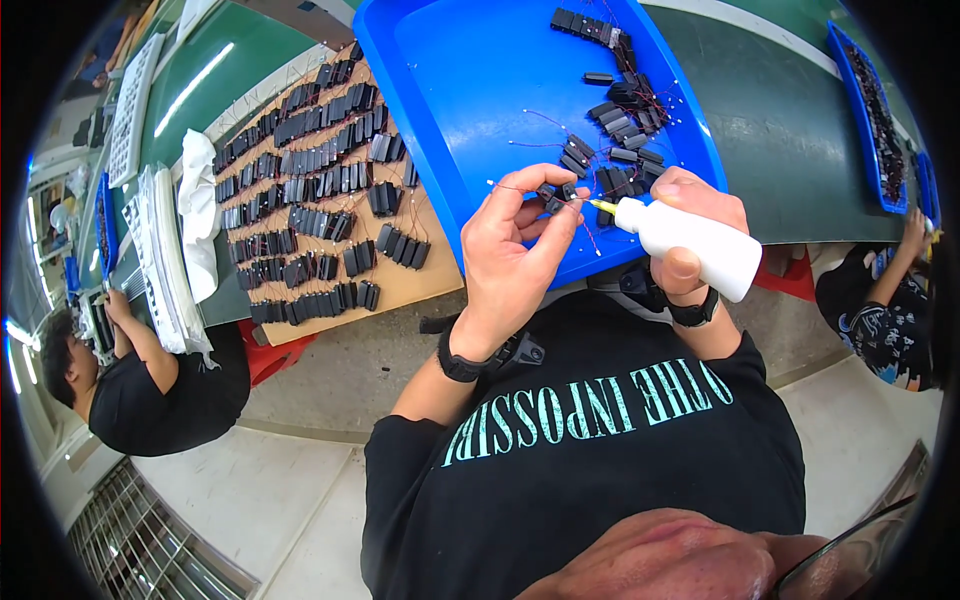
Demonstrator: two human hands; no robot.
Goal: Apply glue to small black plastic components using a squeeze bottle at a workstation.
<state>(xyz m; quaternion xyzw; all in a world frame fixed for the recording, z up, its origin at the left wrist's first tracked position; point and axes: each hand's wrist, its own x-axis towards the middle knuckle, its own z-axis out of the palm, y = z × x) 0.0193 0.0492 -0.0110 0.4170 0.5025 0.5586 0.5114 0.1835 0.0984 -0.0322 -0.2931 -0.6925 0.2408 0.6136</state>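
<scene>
My left hand (508, 240) pinches small black blocks (553, 198) with thin wires between thumb and fingers, over the near edge of a blue tray (460, 90). My right hand (716, 207) is wrapped round a white squeeze bottle (695, 243), tilted so that its narrow yellowish nozzle (606, 207) points left at the blocks. The tip is close to them; whether it touches, I cannot tell. More black wired blocks (625, 130), with small white connectors, lie in a loose heap along the tray's right side.
Left of the tray, a cardboard sheet (432, 278) carries rows of similar black blocks. White plastic wrapping (200, 215) lies beyond it on the green table (765, 130). Another blue tray (868, 125) stands far right. One person (165, 385) sits at left, another (880, 315) at right.
</scene>
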